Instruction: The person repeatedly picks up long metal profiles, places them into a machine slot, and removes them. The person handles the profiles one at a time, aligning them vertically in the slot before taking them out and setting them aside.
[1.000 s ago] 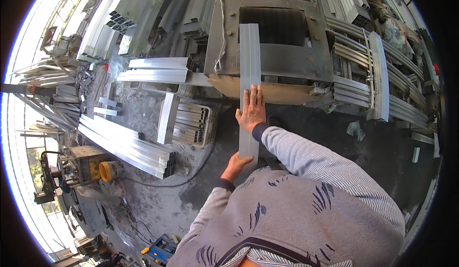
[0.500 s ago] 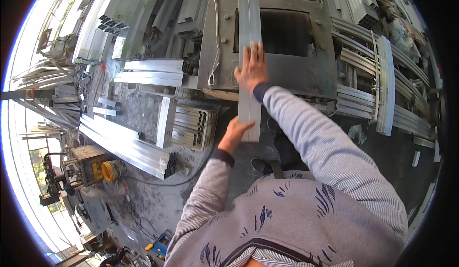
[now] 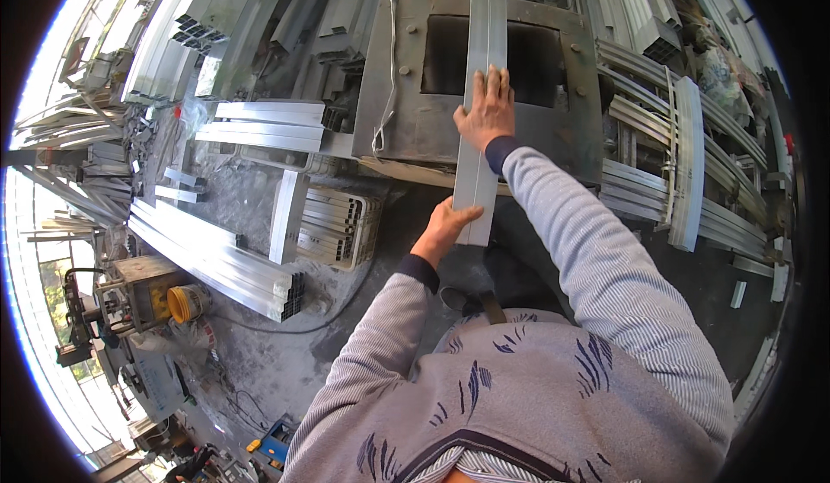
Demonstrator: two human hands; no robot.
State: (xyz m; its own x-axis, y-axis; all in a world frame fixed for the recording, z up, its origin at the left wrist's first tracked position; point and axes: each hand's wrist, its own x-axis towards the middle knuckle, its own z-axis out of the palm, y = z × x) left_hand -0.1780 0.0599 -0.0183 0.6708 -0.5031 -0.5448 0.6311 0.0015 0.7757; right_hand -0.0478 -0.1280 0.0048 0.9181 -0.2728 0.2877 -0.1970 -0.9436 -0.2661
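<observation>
At metal box (image 3: pixel 399 115), left hand (image 3: pixel 441 229) grasping lined silver bar (image 3: pixel 474 172), right hand (image 3: pixel 489 117) flat atop

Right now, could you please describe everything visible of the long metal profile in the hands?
The long metal profile is straight, silvery-grey, possibly aluminium, with a thin line along its face. It points forward, angled slightly right, overlapping the metal cabinet in view; contact is unclear. The left hand holds its near end, thumb on top; the right hand lies on it farther along.
</observation>
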